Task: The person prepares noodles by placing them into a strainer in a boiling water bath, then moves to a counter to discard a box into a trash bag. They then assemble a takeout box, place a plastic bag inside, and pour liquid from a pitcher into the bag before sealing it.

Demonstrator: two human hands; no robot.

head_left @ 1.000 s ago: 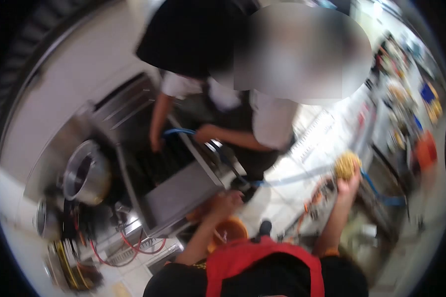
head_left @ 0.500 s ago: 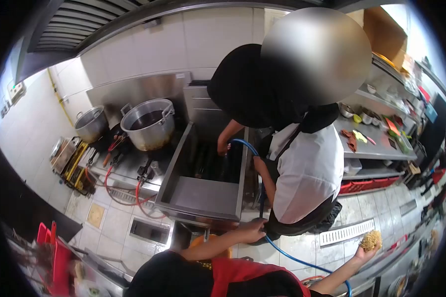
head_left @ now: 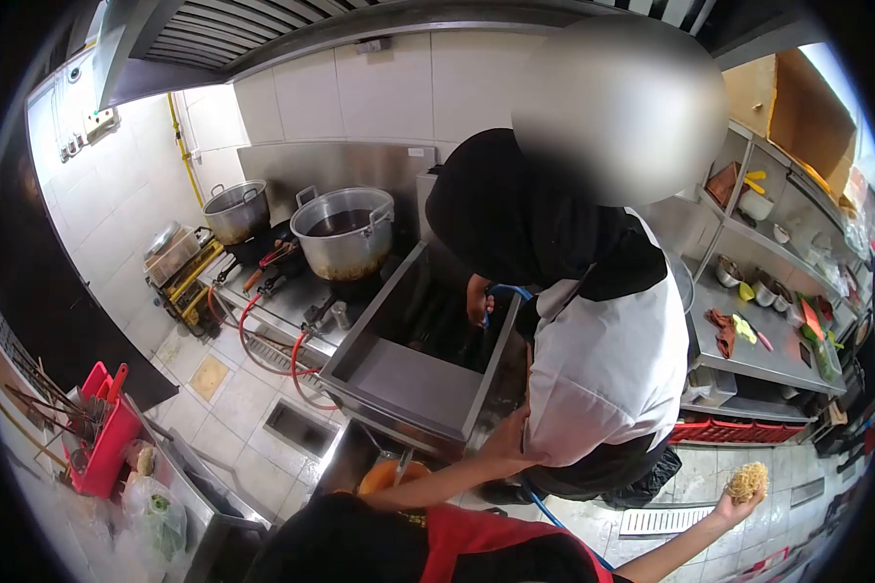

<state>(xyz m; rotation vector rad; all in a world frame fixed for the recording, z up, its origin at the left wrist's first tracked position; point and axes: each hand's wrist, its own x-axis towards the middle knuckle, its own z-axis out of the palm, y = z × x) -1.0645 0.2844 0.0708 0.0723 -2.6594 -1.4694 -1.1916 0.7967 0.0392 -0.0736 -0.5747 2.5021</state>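
My right hand is stretched out to the right, its fingers closed around a round cake of yellow dried noodles. My left hand rests against the side of a co-worker's white jacket; its fingers look spread, though the tips are partly hidden against the cloth. The co-worker bends over a deep steel basin in front of me. One hand of the co-worker holds the end of a blue hose above the basin's dark inside.
Two large metal pots stand on the burners at the left, with red gas hoses below. An orange container is below my left forearm. At the right, a steel counter carries bowls and food. A red bin holds utensils at far left.
The view has swung, so the pots and basin appear farther right and lower. My left hand has moved up along the co-worker's side. The noodle cake stays in my right hand.
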